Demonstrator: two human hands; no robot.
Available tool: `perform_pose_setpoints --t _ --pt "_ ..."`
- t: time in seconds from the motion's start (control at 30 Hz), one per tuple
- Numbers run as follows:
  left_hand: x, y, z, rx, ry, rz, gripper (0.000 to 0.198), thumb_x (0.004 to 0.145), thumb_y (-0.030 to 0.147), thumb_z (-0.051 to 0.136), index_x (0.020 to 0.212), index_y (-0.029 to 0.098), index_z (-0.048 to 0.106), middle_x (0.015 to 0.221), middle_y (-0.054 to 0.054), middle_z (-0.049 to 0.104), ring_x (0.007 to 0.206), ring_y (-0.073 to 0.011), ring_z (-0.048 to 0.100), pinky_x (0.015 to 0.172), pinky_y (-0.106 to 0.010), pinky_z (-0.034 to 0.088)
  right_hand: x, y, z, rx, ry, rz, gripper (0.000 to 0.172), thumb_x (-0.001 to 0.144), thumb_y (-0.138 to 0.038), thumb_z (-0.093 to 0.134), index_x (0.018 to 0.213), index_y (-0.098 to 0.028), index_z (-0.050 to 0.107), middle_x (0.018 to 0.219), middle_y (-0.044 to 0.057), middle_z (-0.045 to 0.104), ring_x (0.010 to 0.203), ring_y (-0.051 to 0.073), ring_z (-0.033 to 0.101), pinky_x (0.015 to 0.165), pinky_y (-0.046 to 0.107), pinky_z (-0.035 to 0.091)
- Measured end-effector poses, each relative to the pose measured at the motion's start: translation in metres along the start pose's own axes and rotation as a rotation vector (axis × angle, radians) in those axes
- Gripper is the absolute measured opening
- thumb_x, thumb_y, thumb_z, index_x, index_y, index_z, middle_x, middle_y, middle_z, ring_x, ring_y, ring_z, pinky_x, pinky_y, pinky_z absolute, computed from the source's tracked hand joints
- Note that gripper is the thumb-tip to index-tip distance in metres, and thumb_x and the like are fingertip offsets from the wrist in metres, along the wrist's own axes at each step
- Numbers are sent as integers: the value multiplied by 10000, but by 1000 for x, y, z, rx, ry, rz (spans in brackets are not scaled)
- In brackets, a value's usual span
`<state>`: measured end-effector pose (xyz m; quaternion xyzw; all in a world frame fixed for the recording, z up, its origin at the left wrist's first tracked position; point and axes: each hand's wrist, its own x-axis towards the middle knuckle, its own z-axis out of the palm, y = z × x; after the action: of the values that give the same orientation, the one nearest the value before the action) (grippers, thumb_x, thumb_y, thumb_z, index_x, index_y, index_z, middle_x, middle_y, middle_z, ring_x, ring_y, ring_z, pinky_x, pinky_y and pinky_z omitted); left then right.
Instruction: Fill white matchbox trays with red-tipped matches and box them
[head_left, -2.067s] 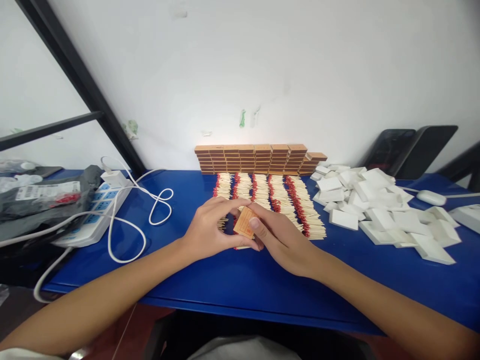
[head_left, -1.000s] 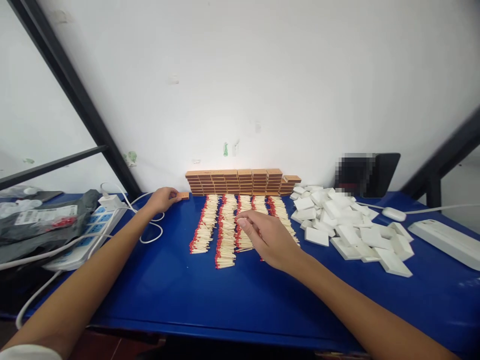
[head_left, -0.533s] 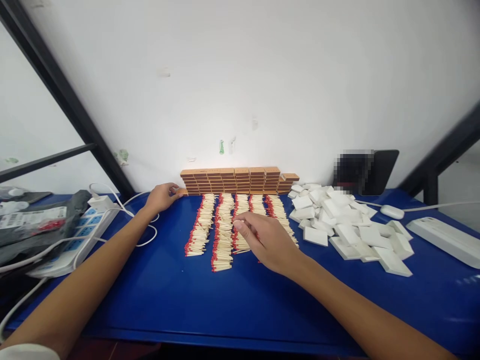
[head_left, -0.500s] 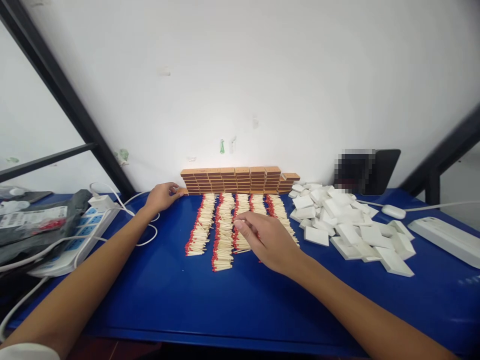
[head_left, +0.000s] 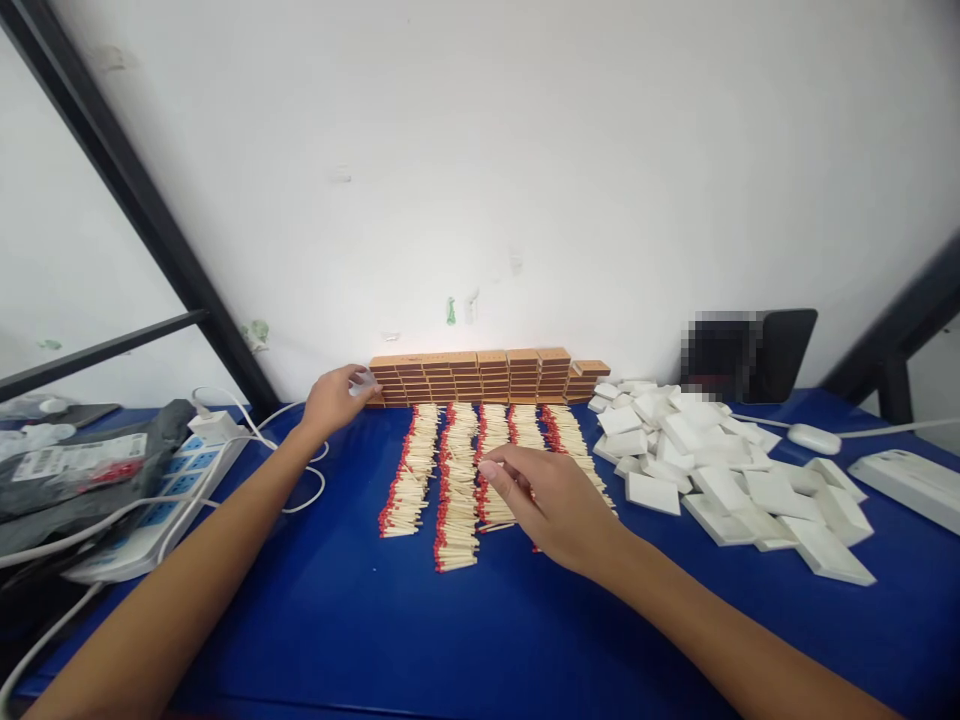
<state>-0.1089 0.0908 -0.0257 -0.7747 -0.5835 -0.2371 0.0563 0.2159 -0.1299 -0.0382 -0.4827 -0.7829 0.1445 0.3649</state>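
Observation:
My left hand (head_left: 335, 398) is at the left end of a low wall of stacked brown matchboxes (head_left: 480, 378). Its fingertips touch the end boxes, with thumb and forefinger apart and a pale patch between them. My right hand (head_left: 551, 495) hovers over the rows of red-tipped matches (head_left: 457, 490), its fingers loosely curled and the thumb a little apart; nothing shows in it. Several such rows lie in front of the boxes, the right ones partly hidden by this hand. A heap of white box trays (head_left: 705, 450) lies to the right.
A power strip (head_left: 169, 500) with white cables and a grey plastic package (head_left: 90, 470) lie at the left. At the right are a dark device (head_left: 780, 355), a white adapter on a cable (head_left: 814, 438) and a long white object (head_left: 911, 485). A wall stands behind the blue table (head_left: 337, 620).
The view has shifted, so the scene sits slightly lower. My left fingers have moved up a little along the end of the stack. My right hand stays over the matches.

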Motion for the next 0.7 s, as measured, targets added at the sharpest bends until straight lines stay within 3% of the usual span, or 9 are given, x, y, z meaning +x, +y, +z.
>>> perform_pose_setpoints --t 0.1,0.23,0.33,0.53,0.7 --pt "5 8 -8 -9 57 11 525 981 562 577 1304 160 677 1211 -118 778 1094 -293 724 989 -395 535 2 2 -5 -27 25 11 469 1127 -520 369 869 -221 623 684 2 626 619 164 543 620 309 340" --pt "2 12 -11 23 110 25 561 980 541 576 1339 118 658 1285 -170 735 1153 -352 681 1063 -474 494 12 22 -24 -207 142 33 430 1099 -498 426 879 -219 669 699 25 671 623 178 574 625 318 357" --pt "-2 13 -11 41 121 56 557 1005 520 535 1390 130 631 1290 -162 727 1157 -347 669 1067 -478 492 20 48 -49 -444 237 99 353 1056 -435 480 912 -214 714 796 64 748 695 218 637 642 337 360" --pt "1 25 -15 86 172 97 515 1008 449 535 1381 110 641 1350 -197 690 1258 -392 606 1110 -522 469 17 104 -114 -708 236 412 327 1000 -438 528 990 -211 763 895 112 782 789 292 671 614 367 363" --pt "-22 50 -18 77 250 259 452 1002 461 582 1319 148 659 1318 -163 718 1231 -377 626 1105 -525 481 3 143 -146 -742 145 287 297 898 -437 683 1027 -194 796 972 142 741 983 334 621 809 427 468"
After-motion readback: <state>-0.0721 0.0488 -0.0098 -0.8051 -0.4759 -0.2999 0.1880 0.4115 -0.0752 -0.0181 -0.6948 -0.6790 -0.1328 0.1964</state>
